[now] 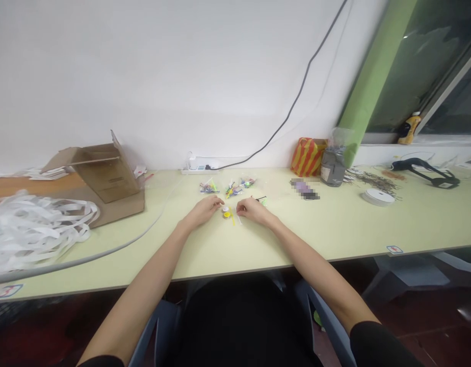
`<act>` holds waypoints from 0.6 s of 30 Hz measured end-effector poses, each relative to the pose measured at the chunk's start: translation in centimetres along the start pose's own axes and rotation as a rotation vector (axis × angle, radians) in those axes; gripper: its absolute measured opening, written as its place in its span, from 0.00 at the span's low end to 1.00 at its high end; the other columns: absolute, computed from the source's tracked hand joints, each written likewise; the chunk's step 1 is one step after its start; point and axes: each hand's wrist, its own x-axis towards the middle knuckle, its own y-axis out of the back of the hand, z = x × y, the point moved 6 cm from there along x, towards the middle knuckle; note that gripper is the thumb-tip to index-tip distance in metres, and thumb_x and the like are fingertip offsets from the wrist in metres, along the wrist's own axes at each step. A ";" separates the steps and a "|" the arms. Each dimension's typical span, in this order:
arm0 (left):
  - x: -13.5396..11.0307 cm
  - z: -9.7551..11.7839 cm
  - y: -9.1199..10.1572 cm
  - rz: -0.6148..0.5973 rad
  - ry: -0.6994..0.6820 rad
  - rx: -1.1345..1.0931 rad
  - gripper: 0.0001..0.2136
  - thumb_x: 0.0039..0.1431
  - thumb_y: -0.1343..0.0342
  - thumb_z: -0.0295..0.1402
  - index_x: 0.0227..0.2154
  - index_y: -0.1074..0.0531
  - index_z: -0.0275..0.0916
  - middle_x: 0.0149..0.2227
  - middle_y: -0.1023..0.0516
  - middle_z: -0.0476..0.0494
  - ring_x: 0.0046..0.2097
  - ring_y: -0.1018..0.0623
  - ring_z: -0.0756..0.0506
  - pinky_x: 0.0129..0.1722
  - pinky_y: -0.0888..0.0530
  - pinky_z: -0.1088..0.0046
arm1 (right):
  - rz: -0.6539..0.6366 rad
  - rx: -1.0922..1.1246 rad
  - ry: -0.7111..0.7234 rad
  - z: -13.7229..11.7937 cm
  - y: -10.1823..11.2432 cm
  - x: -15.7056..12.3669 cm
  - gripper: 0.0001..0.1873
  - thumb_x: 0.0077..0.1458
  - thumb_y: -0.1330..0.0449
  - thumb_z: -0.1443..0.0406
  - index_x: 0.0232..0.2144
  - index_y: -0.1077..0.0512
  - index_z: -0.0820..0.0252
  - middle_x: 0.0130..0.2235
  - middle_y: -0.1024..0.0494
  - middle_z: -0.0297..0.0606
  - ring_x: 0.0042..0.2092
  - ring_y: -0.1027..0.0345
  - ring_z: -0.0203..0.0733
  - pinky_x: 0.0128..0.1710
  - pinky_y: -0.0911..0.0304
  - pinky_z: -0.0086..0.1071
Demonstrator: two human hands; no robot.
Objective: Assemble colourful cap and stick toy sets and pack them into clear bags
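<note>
On the pale green table (pixel 335 229), right in front of the person, both hands lie close together with a little yellow and white piece (pixel 227 213) between them. The left hand (pixel 204 209) has its fingers bent, and the tips reach the left side of the little piece. The right hand (pixel 254 210) is curled too, and its fingertips come in from the other side, near a thin clear bit that is too small to make out. I cannot tell whether either hand is pinching the piece or only touching it. Just behind the hands lie three small bags (pixel 233 189) full of bright bits in many colours. Far to the left sits an open cardboard box (pixel 105 178), and beside it a big heap of white strips (pixel 32 224). A power strip (pixel 199 168) lies against the wall, and a grey cable (pixel 296 99) runs from it up the wall. To the right stand a striped bag (pixel 308 156) and a grey pouch (pixel 332 167), and a white roll (pixel 378 197) lies flat farther along. A yellow bottle (pixel 409 128) stands on the window ledge.
</note>
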 end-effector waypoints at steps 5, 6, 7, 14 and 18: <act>0.0 -0.1 0.1 0.014 0.021 0.053 0.15 0.65 0.55 0.35 0.43 0.23 0.41 0.44 0.22 0.40 0.46 0.24 0.40 0.49 0.28 0.62 | 0.020 -0.029 -0.002 -0.6 0.1 -0.2 0.04 0.58 0.38 0.71 0.33 0.23 0.62 0.34 0.21 0.37 0.35 0.31 0.37 0.37 0.43 0.28; 0.0 -0.1 0.1 0.014 0.024 0.057 0.16 0.65 0.55 0.35 0.44 0.23 0.41 0.45 0.22 0.40 0.46 0.24 0.40 0.49 0.28 0.62 | 0.028 -0.034 0.000 -0.7 0.1 -0.2 0.04 0.58 0.38 0.71 0.33 0.23 0.62 0.34 0.21 0.37 0.35 0.31 0.37 0.37 0.44 0.28; -0.1 -0.1 0.1 0.016 0.029 0.061 0.16 0.65 0.55 0.35 0.45 0.23 0.41 0.45 0.22 0.40 0.46 0.23 0.40 0.49 0.28 0.62 | 0.034 -0.037 0.003 -0.8 0.1 -0.2 0.04 0.58 0.38 0.71 0.33 0.23 0.62 0.34 0.21 0.37 0.35 0.31 0.37 0.37 0.44 0.28; -0.1 -0.4 0.2 0.033 0.048 0.062 0.17 0.65 0.55 0.35 0.48 0.23 0.40 0.46 0.21 0.40 0.46 0.23 0.40 0.48 0.28 0.64 | 0.053 -0.019 0.035 -1.0 -0.2 -0.1 0.04 0.58 0.38 0.70 0.34 0.22 0.62 0.32 0.21 0.36 0.35 0.30 0.37 0.40 0.42 0.29; 0.0 -0.4 0.2 0.026 0.046 0.069 0.17 0.64 0.55 0.34 0.47 0.23 0.40 0.46 0.21 0.40 0.47 0.23 0.40 0.49 0.28 0.64 | 0.060 -0.029 0.033 -1.2 -0.2 -0.2 0.04 0.59 0.38 0.70 0.34 0.22 0.62 0.32 0.21 0.36 0.34 0.30 0.37 0.42 0.42 0.29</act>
